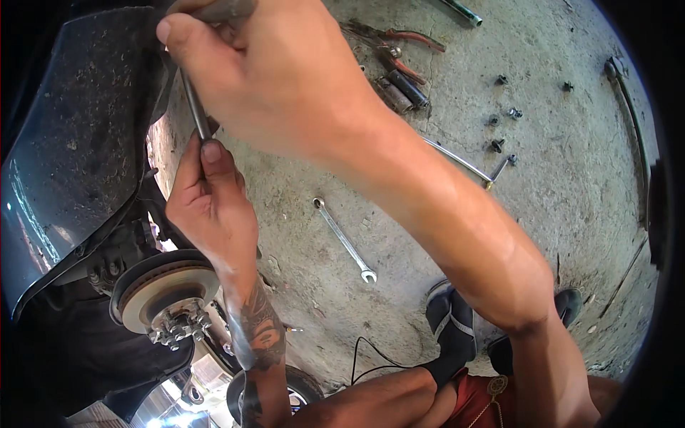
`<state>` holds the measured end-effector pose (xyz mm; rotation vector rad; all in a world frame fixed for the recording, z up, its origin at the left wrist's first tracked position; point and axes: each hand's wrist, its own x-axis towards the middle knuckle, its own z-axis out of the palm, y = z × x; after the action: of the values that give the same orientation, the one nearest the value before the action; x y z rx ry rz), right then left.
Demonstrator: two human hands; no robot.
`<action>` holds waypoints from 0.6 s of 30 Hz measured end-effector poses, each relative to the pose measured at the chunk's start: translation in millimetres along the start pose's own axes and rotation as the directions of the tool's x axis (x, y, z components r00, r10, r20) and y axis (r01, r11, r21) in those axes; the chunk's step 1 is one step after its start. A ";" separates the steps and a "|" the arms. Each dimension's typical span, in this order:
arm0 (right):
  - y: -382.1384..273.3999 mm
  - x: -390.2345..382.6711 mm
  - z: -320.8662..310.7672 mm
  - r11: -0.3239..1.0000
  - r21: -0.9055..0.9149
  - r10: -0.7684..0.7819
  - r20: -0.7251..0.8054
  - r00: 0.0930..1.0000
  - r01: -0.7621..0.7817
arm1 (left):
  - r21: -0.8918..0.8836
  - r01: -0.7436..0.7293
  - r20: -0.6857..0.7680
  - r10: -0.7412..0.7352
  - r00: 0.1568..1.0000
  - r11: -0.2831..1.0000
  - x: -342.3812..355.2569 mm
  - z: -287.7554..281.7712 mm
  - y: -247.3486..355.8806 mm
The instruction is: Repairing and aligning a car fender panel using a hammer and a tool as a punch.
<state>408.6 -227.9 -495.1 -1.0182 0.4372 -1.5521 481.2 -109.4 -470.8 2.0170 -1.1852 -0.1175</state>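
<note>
My left hand [217, 196] is closed, thumb and fingers pinching the lower end of a slim dark metal rod [194, 103]. Above it, at the top edge, my right hand [267, 68] wraps round a dark grey metal piece [222, 10], partly cut off by the picture's edge. The rod runs up toward my right thumb; whether it joins that piece is hidden. Both hands are beside the dark car fender [78, 107]. Below the fender, left of my tattooed forearm, is a bare brake disc [171, 296] with studs on its hub.
On the concrete floor lie a combination wrench [346, 241], red-handled pliers [410, 39], dark sockets [403, 91], a long-handled tool [460, 158] and several bolts [497, 145]. A long dark bar [631, 118] lies far right. A thin black cable [360, 349] runs near my foot [453, 321].
</note>
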 end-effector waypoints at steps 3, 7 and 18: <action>-10.2 5.0 -7.2 0.996 -0.020 0.092 0.086 0.992 -0.091 | 0.004 -0.002 0.005 0.002 1.000 1.000 0.6 0.9 6.6; -6.4 5.1 -5.6 0.993 -0.019 0.121 0.085 0.989 -0.120 | 0.037 -0.010 0.004 0.010 1.000 0.999 0.3 3.1 9.8; -23.3 15.8 -19.0 0.995 -0.066 0.082 0.158 0.984 -0.072 | -0.055 0.046 0.004 -0.046 0.999 0.997 -6.7 12.6 17.6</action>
<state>380.2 -241.4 -482.3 -1.1503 0.4085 -1.3833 459.7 -116.0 -469.8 1.9973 -1.1257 -0.1736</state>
